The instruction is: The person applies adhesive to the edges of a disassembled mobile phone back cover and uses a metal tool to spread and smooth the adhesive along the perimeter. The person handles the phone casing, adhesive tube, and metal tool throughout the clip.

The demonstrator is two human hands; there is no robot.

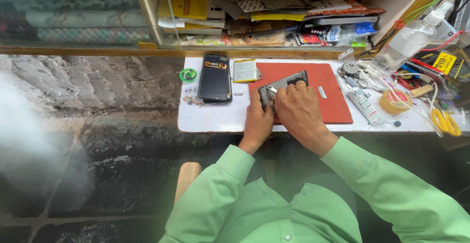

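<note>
White desk is carrying a red mat; left hand is clamping the opened phone, right hand is pinching tweezers over it.

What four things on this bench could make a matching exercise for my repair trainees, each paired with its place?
Things:
1. opened phone
2. second phone
3. clear spray bottle
4. yellow scissors

Places:
A. far right edge of the white table
B. on the red mat, under both hands
C. left of the mat, beside a green tape roll
D. back right, tilted

Pairs: 1-B, 2-C, 3-D, 4-A
</note>
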